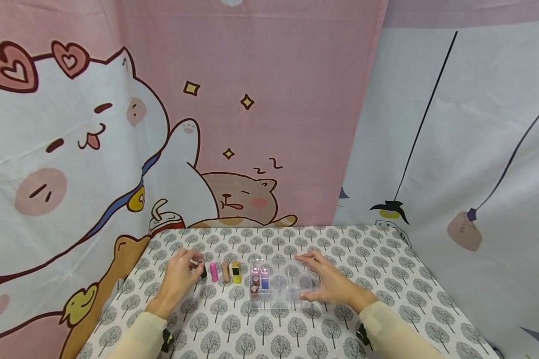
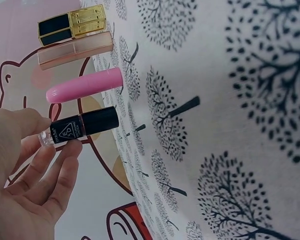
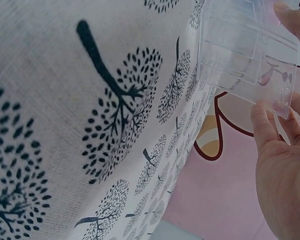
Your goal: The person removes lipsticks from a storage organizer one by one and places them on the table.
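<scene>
My left hand (image 1: pixel 179 271) pinches a small black lip-colour tube with a clear end (image 2: pixel 82 125) between thumb and fingers, at the left end of a row. Beside that tube stand a bright pink tube (image 1: pixel 213 272), a rose-gold lipstick (image 1: pixel 225 272) and a gold and black lipstick (image 1: pixel 236 272). With thumb on the near side and fingers on the far side, my right hand (image 1: pixel 330 280) holds the right end of a clear plastic organizer (image 1: pixel 280 301). Its left compartments hold several items, among them a blue and pink tube (image 1: pixel 264 279) and dark reddish-brown ones (image 1: pixel 254 289).
A white cloth with grey tree prints (image 1: pixel 263 326) covers the table. Behind it hangs a pink cartoon-cat curtain (image 1: pixel 296 124), and a pale curtain (image 1: pixel 431 149) hangs at the right. The organizer's middle and right compartments show no items.
</scene>
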`<state>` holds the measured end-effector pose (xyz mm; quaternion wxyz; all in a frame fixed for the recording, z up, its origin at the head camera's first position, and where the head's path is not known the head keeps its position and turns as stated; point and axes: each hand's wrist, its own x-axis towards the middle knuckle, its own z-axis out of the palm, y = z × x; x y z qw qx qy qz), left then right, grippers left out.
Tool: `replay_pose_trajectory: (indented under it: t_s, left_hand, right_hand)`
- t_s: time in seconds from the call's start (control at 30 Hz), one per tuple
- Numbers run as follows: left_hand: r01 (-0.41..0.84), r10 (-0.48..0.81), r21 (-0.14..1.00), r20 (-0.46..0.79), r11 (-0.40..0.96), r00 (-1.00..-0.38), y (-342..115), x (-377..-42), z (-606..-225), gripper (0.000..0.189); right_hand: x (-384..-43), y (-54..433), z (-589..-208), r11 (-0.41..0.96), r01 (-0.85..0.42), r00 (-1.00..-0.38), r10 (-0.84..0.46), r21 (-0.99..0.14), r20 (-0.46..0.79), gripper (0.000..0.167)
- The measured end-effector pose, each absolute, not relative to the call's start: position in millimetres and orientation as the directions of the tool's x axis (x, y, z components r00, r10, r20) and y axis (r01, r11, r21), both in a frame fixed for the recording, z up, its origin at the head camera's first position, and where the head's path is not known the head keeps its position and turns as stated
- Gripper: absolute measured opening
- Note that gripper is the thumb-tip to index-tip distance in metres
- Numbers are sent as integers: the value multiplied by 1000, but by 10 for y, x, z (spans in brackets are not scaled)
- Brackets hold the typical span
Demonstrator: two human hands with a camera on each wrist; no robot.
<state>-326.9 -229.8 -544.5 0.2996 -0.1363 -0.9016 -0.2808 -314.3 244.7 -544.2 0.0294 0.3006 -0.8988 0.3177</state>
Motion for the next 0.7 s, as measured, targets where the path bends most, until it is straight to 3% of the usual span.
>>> replay_pose_trajectory:
  t_s: [0.7]
  left_hand:
    - [344, 61, 490, 505, 801, -861, -2329, -3253, -5503, 22]
  right_hand:
    - [-3149, 2451, -5466, 601, -528, -832, -510, -600, 221, 112]
